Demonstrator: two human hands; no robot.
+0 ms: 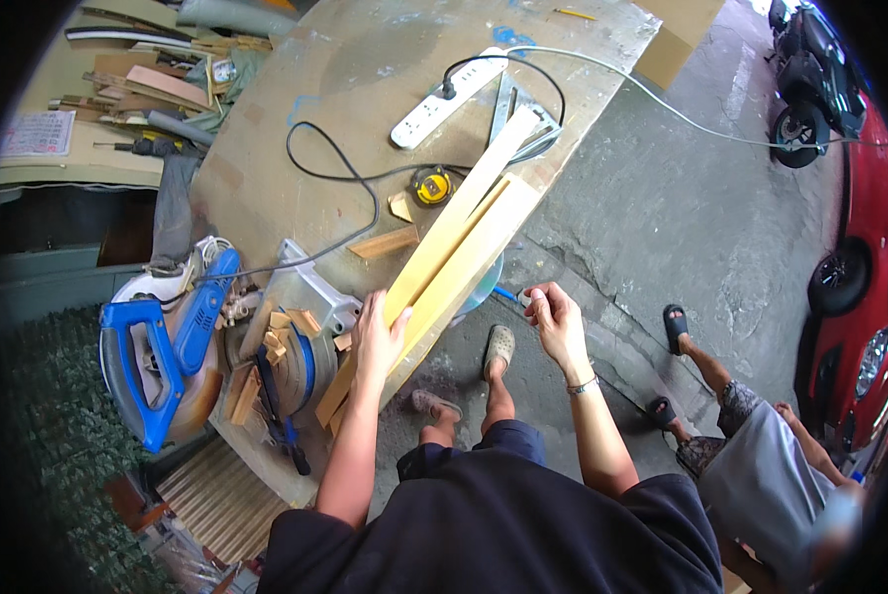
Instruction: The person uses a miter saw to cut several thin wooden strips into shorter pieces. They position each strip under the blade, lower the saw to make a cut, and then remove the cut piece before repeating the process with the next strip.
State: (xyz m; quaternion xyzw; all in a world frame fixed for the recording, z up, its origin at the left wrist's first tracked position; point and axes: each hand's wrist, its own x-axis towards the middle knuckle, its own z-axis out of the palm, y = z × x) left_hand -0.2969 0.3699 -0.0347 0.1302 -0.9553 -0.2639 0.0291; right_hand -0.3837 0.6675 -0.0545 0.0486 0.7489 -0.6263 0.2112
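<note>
Two long pale wooden boards lie side by side along the table's right edge, an upper board (448,218) and a lower board (484,238). My left hand (377,339) grips their near part, thumb across the top. Off the table edge, my right hand (557,325) is closed in a pinch at a slim blue pen-like stick (504,294); its exact kind is unclear. A yellow tape measure (431,185) sits left of the boards. Under their far end lies a metal square (508,104). Small wood offcuts (385,243) rest nearby.
A blue-handled miter saw (157,356) stands at the left, its cord (350,178) looping over the worktable (365,59). It meets a white power strip (449,99). Another person (761,455) is at the right, near a red car (860,267) and a motorcycle (810,79).
</note>
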